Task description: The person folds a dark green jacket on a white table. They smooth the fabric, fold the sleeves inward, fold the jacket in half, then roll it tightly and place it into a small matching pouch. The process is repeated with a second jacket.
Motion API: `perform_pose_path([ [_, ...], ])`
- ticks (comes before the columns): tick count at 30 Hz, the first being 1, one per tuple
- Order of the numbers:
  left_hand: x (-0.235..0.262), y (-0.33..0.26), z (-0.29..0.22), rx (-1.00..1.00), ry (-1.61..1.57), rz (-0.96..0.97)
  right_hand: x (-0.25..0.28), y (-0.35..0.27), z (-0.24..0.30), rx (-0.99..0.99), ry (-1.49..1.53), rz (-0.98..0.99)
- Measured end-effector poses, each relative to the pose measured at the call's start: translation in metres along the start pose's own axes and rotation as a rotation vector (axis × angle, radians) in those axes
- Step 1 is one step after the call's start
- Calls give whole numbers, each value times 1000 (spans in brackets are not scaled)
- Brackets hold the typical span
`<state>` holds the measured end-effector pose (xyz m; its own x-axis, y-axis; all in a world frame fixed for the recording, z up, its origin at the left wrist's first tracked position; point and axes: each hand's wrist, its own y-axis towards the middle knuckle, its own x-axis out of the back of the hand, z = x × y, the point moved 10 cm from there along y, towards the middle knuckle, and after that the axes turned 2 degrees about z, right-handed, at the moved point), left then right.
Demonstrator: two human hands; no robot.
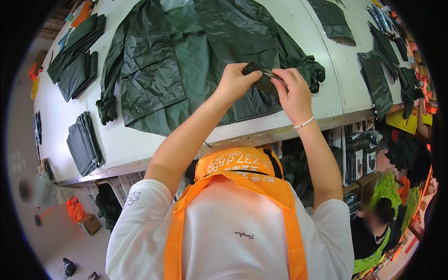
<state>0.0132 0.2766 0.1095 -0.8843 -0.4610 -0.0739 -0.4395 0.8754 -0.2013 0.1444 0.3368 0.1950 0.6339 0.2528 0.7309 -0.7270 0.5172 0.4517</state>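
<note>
A dark green, shiny raincoat [151, 70] lies spread open on the white table in front of me. My left hand [237, 83] is closed on a folded edge of the coat, pinched between thumb and fingers. A round dark spot, like a snap or eyelet, shows on that edge. My right hand [294, 88] is closed, with thumb and fingers around small silver thread snips [269, 73]. Their pointed metal end meets the edge beside my left thumb. The rest of the snips is hidden by my fingers.
Folded dark green garments [85, 143] lie in piles on the left of the table [333, 100]. More folded garments [374, 81] lie on the right. Packed goods sit on shelves under the table edge. A person [373, 224] is at the lower right, another [39, 189] at far left.
</note>
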Motion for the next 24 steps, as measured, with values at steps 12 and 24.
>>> perform_pose_path([
  [12,-1,1,8,19,6,-120,-9,-3,-40,-134,319,-76],
  [24,-20,-29,33,-146,601,-208,-19,-113,-332,-1206,747,48],
])
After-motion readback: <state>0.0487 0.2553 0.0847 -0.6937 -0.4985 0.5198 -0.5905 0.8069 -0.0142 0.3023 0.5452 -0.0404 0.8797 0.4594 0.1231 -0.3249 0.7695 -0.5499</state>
